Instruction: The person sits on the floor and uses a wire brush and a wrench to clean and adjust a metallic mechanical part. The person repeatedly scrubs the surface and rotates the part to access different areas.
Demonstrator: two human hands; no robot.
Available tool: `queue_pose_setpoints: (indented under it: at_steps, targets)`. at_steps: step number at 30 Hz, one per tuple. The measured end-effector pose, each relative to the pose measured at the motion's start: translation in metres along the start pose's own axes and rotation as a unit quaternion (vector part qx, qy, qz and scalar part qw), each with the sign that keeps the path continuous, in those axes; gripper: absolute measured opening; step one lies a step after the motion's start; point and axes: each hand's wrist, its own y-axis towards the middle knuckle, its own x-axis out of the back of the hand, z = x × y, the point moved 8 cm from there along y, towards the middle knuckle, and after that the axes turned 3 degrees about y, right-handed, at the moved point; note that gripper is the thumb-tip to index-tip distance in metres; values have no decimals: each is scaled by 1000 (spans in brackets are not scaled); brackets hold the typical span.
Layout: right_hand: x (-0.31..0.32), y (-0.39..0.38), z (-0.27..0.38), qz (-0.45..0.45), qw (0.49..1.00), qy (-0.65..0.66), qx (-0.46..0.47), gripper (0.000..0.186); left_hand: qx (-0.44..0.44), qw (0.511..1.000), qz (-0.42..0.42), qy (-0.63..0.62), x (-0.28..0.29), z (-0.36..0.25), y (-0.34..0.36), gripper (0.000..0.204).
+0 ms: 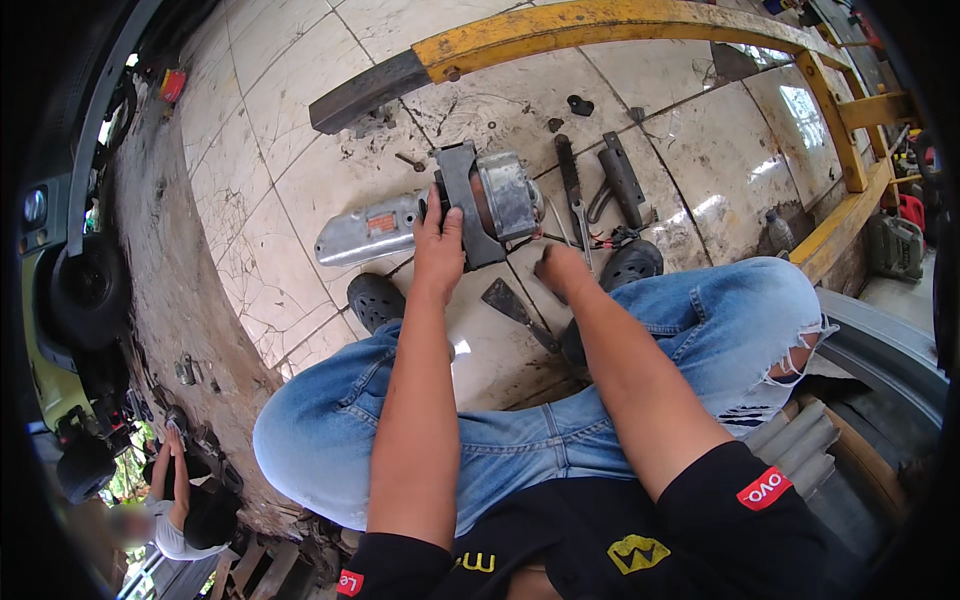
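A long silver metal cover (368, 232) with an orange label lies on the tiles, against a grey metal bracket (462, 185) and a rounded silver housing (512, 190). My left hand (438, 240) rests on the bracket's near left side, fingers stretched out over it. My right hand (562, 268) is curled closed just right of the housing's near end. Whatever may be in its fingers is hidden. Beyond it lie a long tool with a dark handle (568, 165) and a dark grey tool with a curved lever (620, 178). A flat scraper (505, 300) lies between my feet.
A yellow metal frame (600, 25) arches over the far side and down the right. A bolt (408, 160) and small dark parts (580, 104) lie on the dirty tiles. A plastic bottle (778, 232) is at right. Another person (185, 510) sits at lower left, near a vehicle wheel (85, 285).
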Motion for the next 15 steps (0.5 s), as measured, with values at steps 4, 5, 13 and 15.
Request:
queue_pose_setpoints:
  at_steps: [4,5,13,15]
  targets:
    - [-66,-25,24,91,990,-90,57,37,13,1000,-3,6,4,-6,-11,59]
    - [-74,-29,23,42,994,-91,53,38,13,1000,-6,17,2,-2,-8,59]
    - [-106,-14,28,22,991,-134,16,37,13,1000,3,19,-1,-4,-9,60]
    - [-110,-10,25,23,991,-132,19,39,20,1000,14,16,-2,-6,-11,60]
